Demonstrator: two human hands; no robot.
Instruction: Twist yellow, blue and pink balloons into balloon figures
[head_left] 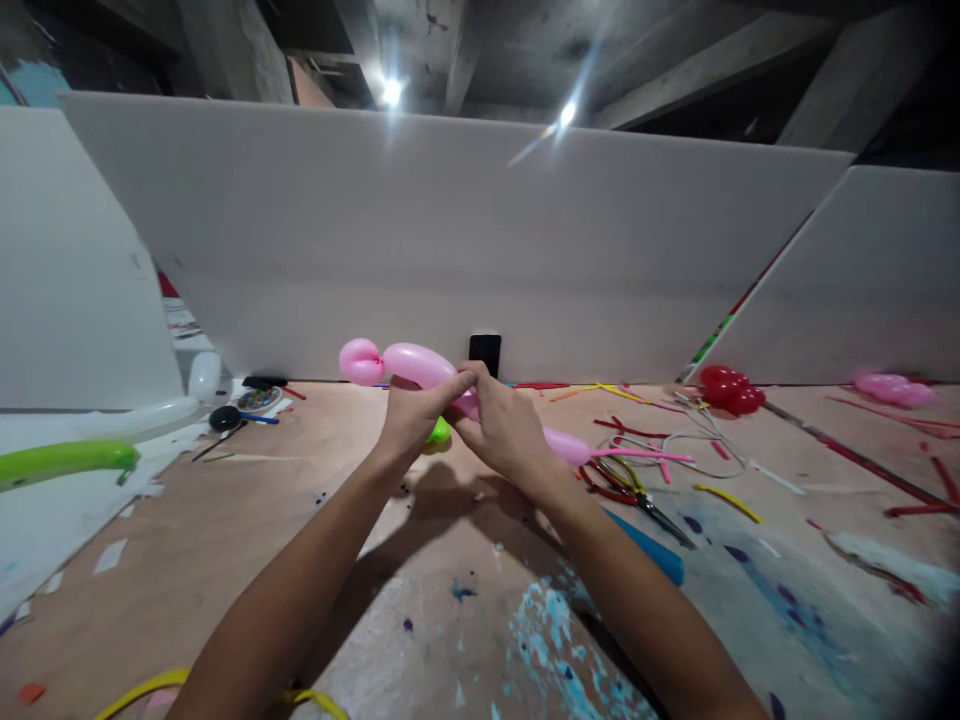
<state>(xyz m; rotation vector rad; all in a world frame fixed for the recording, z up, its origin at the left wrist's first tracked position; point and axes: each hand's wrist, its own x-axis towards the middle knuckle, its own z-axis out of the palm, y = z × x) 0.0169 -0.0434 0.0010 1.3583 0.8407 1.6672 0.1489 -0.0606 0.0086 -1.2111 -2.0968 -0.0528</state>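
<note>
Both hands grip a long pink balloon (416, 363) above the table. My left hand (421, 405) is closed round its middle, and my right hand (499, 415) is closed just beside it, the two hands touching. Past the left hand, the balloon ends in a twisted round bubble. On the right it comes out under my wrist and narrows to a thin uninflated tail. The stretch between the palms is mostly hidden by fingers. Below the hands a small bright green balloon piece (439, 434) shows.
A white board (480, 230) stands behind, with a black phone (485, 352) against it. To the right lie pliers (660, 515), a blue cylinder (649, 550), uninflated balloons and a red balloon cluster (727, 390). A green balloon (67, 460) and white balloon (142, 417) lie left.
</note>
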